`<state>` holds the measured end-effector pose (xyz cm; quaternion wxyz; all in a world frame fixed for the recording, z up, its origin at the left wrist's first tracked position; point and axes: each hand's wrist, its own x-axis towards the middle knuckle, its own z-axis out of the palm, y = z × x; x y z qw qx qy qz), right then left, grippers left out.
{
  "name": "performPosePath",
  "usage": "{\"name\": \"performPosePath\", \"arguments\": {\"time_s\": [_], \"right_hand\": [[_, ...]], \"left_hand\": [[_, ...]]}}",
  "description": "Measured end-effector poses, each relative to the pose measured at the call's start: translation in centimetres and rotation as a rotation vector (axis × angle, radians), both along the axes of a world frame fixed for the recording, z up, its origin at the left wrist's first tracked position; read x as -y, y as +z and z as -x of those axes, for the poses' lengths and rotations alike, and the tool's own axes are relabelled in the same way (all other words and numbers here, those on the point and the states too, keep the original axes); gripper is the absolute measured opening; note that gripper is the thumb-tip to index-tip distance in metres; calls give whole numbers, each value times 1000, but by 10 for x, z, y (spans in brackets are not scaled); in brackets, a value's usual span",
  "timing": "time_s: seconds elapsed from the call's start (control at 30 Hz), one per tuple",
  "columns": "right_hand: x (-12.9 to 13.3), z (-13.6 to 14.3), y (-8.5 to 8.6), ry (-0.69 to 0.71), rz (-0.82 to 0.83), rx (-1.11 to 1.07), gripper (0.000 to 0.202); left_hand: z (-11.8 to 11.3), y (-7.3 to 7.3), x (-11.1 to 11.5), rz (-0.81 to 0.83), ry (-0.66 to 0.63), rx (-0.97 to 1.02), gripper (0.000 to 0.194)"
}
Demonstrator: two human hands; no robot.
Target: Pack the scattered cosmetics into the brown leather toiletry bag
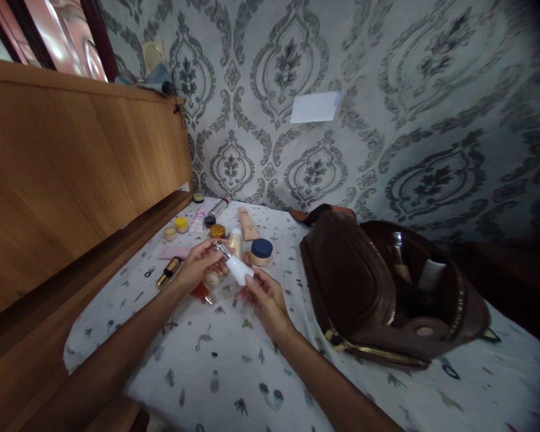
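Observation:
A white bottle (238,268) with a silver top is held tilted between both hands, above the patterned sheet. My left hand (203,261) has its fingers closed on the silver end. The lower white end sits in the fingers of my right hand (267,300). Just beyond the bottle stand a pale yellow bottle (235,240) with a white cap and a jar with a dark blue lid (261,248). Partly hidden below my left hand lies an orange-red container (201,292). A black and gold tube (168,272) rests beside my left wrist.
An open brown bag (351,276) with bottles inside stands at the right. Farther back lie a peach tube (248,223), an amber-lidded jar (217,231), a yellow-lidded jar (181,224) and a pink tube (198,220). A wooden panel (81,150) borders the left.

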<state>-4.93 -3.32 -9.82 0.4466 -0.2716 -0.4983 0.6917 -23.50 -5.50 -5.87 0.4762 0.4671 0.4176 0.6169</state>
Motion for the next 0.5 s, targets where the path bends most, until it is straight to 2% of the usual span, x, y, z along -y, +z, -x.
{"name": "performPosePath", "arguments": {"time_s": [0.27, 0.5], "right_hand": [[-2, -2, 0, 112, 66, -35, 47], [-3, -1, 1, 117, 44, -42, 46]], "left_hand": [[-6, 4, 2, 13, -10, 69, 50], [-4, -1, -1, 4, 40, 47, 48]]}}
